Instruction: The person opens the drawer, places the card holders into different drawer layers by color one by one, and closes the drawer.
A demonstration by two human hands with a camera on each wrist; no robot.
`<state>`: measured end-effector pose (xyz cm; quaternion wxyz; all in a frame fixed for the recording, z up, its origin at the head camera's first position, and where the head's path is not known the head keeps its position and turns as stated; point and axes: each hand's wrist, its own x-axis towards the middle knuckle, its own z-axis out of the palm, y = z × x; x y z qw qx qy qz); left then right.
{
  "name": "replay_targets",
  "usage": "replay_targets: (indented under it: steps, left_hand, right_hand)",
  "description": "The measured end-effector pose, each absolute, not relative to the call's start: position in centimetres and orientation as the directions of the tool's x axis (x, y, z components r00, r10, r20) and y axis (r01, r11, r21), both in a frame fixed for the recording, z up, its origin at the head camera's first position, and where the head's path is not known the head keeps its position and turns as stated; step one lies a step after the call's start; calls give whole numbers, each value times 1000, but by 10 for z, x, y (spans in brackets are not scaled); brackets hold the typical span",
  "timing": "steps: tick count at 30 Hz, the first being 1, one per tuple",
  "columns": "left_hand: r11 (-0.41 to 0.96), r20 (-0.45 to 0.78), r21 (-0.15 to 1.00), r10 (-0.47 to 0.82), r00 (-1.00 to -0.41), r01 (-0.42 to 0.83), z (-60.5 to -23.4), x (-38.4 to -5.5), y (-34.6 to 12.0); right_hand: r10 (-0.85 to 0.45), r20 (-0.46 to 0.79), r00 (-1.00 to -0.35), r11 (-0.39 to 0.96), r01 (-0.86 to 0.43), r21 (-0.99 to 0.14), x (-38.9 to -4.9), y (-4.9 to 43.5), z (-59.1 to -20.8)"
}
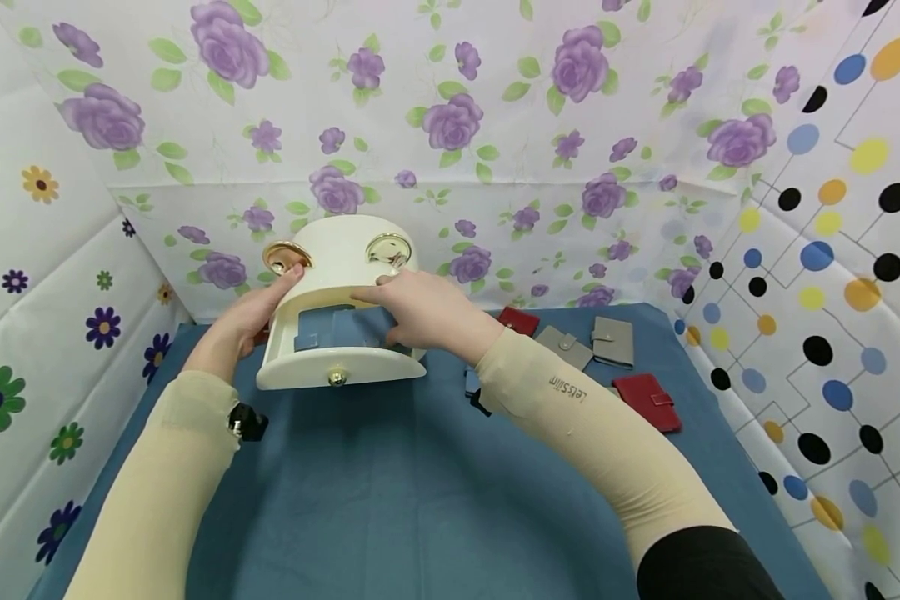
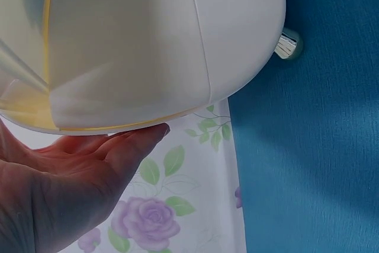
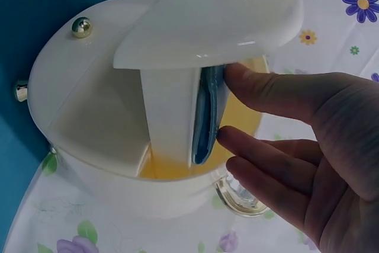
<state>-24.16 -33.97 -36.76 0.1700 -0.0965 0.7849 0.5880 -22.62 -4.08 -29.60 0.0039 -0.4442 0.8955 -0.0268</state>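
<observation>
A cream box (image 1: 345,250) with a rounded top and two gold ring ornaments stands at the back left of the blue cloth. Its curved drawer (image 1: 378,365) with a gold knob (image 1: 337,377) is pulled out. Blue wallets (image 1: 322,327) lie inside. My right hand (image 1: 438,312) reaches over the drawer; in the right wrist view, its thumb and fingertips are right at a folded blue wallet (image 3: 207,117), fingers fairly straight. Against the box's left side rests my left hand (image 1: 243,321), thumb up near a gold ring (image 1: 281,252). Straight fingers (image 2: 139,140) support the box wall in the left wrist view.
Right of the box lie a grey wallet (image 1: 612,342), another grey wallet (image 1: 565,346), a red wallet (image 1: 648,400) and a smaller red one (image 1: 517,320). A flowered sheet (image 1: 495,167) hangs behind, with a dotted sheet (image 1: 832,333) on the right.
</observation>
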Motion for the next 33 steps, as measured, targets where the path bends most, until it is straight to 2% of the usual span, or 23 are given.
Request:
replay_targets:
  steps: [14,33]
  left_hand:
    - [301,-361,893,39,-932,-334,-374,-243,-342]
    - [298,-361,895,42,-932,-333,-373,-241,-342]
  right_hand:
    - [-778,27,-628,616,-770,-164,-226,-37,-311]
    - [-798,86,-597,585,-800,-135,-227,-28,-308]
